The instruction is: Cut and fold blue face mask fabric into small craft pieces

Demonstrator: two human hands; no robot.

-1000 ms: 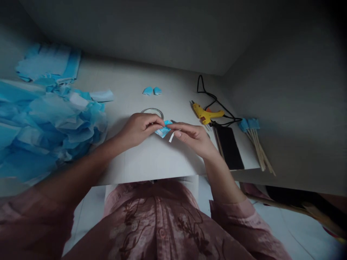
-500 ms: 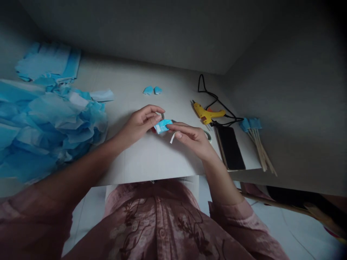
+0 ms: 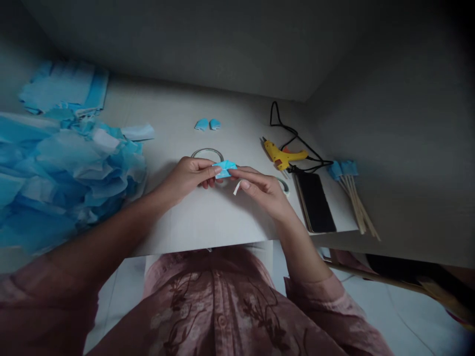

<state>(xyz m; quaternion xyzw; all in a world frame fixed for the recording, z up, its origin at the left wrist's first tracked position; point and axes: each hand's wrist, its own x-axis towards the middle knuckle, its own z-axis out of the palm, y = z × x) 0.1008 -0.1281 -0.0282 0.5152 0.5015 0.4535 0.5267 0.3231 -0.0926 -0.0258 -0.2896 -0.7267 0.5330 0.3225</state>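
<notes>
A small folded piece of blue fabric [image 3: 224, 169] is between my two hands over the table. My left hand [image 3: 191, 177] pinches its left end between thumb and fingers. The fingertips of my right hand [image 3: 261, 188] press on its right end. A short white strip of tape [image 3: 236, 187] sticks out from my right thumb, which seems to hold it against the fingers. Just behind my left hand lies a roll of tape [image 3: 207, 151], partly covered by the fingers. Further back, two small folded blue pieces [image 3: 208, 124] lie side by side.
A heap of blue and white fabric sheets [image 3: 74, 173] covers the table's left, with a neat stack [image 3: 67, 86] behind. On the right are a yellow glue gun [image 3: 284, 155] with black cord, a phone [image 3: 316, 202], another ring-shaped roll [image 3: 285, 186] and several blue-tipped sticks [image 3: 352, 195].
My left hand has drawn its fingers in and now pinches the folded blue fabric. The tape roll behind it has come into fuller view. My right hand has barely moved.
</notes>
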